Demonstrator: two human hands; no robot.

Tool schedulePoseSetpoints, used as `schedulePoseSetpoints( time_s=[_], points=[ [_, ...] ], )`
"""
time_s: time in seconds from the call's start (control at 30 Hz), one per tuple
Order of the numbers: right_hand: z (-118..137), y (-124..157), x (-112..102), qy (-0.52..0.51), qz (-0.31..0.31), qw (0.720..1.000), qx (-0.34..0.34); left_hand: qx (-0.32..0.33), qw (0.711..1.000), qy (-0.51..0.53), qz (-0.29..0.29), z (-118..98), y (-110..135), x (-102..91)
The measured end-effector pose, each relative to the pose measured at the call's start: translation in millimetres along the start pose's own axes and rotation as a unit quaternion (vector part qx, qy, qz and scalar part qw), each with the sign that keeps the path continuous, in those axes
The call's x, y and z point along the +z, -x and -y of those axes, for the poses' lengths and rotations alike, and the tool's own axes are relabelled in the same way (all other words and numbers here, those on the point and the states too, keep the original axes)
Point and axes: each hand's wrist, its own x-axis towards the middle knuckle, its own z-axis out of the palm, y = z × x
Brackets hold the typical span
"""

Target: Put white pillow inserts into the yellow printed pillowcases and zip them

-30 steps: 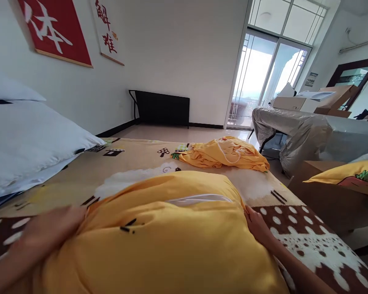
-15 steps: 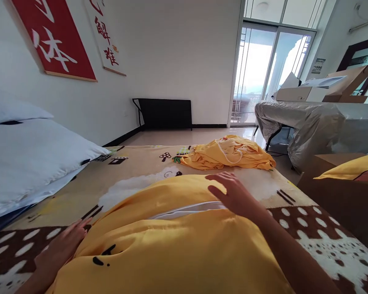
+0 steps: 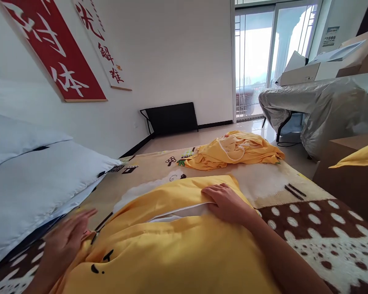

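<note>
A plump pillow in a yellow pillowcase (image 3: 171, 245) lies in front of me on a patterned bed cover (image 3: 309, 228). A strip of white pillow (image 3: 174, 214) shows through the case's opening. My right hand (image 3: 225, 202) rests flat on the far top of the pillow by that opening, fingers together and stretched. My left hand (image 3: 66, 241) is open, fingers spread, at the pillow's left edge, slightly blurred. A second crumpled yellow pillowcase (image 3: 236, 150) lies farther away on the bed.
Two white pillows (image 3: 33, 179) are stacked at the left against the wall. A brown box with a yellow cushion (image 3: 352, 175) stands at the right. Beyond it is a plastic-wrapped table (image 3: 313, 102) bearing cardboard boxes. A black panel (image 3: 171, 118) leans on the far wall.
My right hand went from the pillow's right edge up to its top by the opening. My left hand let go of the left corner and opened. The view tilted down and left.
</note>
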Motion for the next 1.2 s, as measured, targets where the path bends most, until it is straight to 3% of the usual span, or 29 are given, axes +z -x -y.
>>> schedulePoseSetpoints(
  time_s=[0.07, 0.1, 0.17, 0.23, 0.27, 0.33, 0.43, 0.6, 0.73, 0.8, 0.93, 1.2],
  points=[
    [1.3, -0.8, 1.5, 0.012, 0.002, 1.0, -0.002, 0.017, 0.996, 0.067, -0.058, -40.0, -3.1, -25.6],
    [1.8, -1.0, 2.6, 0.016, 0.002, 1.0, -0.002, 0.05, 0.993, 0.091, -0.052, -65.2, -1.8, -37.1],
    [2.5, -1.0, 3.9, 0.023, 0.003, 1.0, -0.003, 0.234, 0.967, 0.105, 0.011, -121.9, 4.9, -54.8],
    [2.9, -0.5, 4.3, 0.026, 0.003, 1.0, -0.004, 0.41, 0.906, 0.063, 0.089, -179.2, 12.3, -63.5],
    [3.1, -0.2, 4.2, 0.027, 0.003, 1.0, -0.004, 0.448, 0.882, 0.02, 0.146, -205.1, 14.8, -64.4],
    [3.2, 0.4, 4.1, 0.031, 0.001, 1.0, -0.003, 0.486, 0.846, -0.076, 0.206, -247.9, 15.7, -60.5],
    [1.5, 1.5, 4.3, 0.04, 0.01, 0.999, -0.001, 0.481, 0.825, -0.146, 0.258, -286.5, 11.2, -44.7],
    [-4.8, 2.2, 1.6, 0.057, 0.04, 0.997, 0.029, 0.499, 0.809, -0.145, 0.274, -298.9, 14.8, -3.2],
    [-6.1, -1.1, -2.4, 0.055, 0.044, 0.993, 0.094, 0.543, 0.825, -0.06, 0.142, -282.0, 19.5, 23.1],
    [-6.3, -2.9, -2.7, 0.046, 0.036, 0.991, 0.118, 0.512, 0.85, 0.008, 0.122, -270.2, 17.9, 27.6],
    [-8.1, -3.7, 0.9, 0.038, 0.0, 0.988, 0.151, 0.41, 0.897, 0.083, 0.143, -251.4, 16.4, 29.0],
    [-6.1, -7.4, 10.6, 0.051, -0.033, 0.982, 0.177, 0.395, 0.898, 0.057, 0.186, -257.9, 20.9, 37.8]
  ],
)
